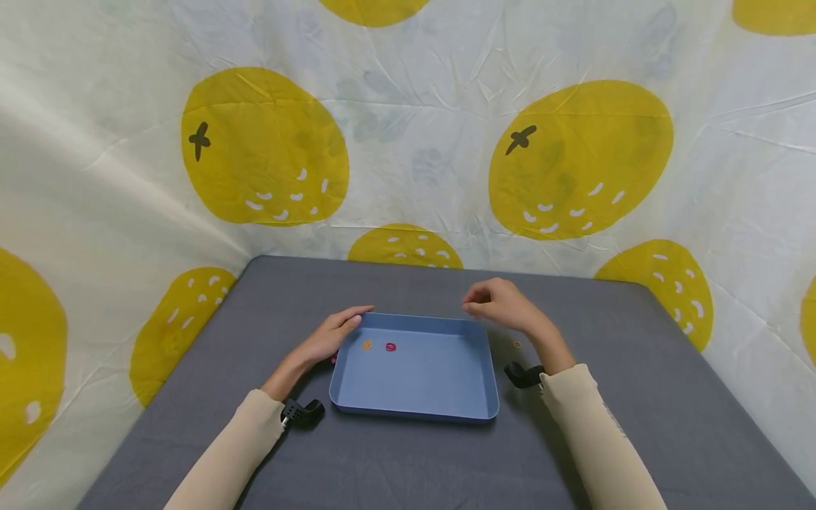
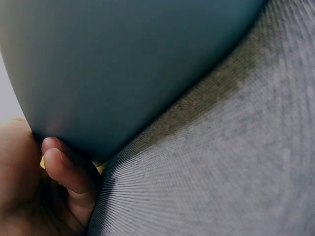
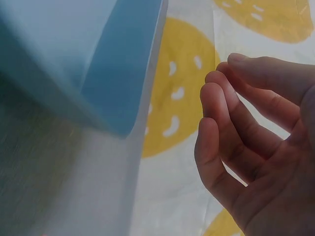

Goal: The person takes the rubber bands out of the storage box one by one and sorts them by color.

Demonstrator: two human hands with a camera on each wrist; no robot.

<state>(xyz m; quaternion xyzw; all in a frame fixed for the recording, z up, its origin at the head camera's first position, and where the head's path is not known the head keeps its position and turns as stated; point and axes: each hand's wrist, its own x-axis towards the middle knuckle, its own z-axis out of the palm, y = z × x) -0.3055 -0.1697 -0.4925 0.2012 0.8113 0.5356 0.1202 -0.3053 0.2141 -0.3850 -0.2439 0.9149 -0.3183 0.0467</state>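
A shallow blue tray stands on the grey table. Inside it, toward the far left, lie a small orange-yellow ring and a small red ring, both like rubber bands. My left hand holds the tray's far left corner, thumb along the rim; in the left wrist view its curled fingertips are against the tray's outer side. Raised by the far right corner, my right hand has bent fingers, thumb tip close to the index fingertip. In the right wrist view nothing shows between those fingers.
Another small orange ring lies on the table right of the tray, near the right wrist. A bit of red shows beside the tray's left wall, below the left hand. Behind the table hangs a white cloth with yellow fruit prints.
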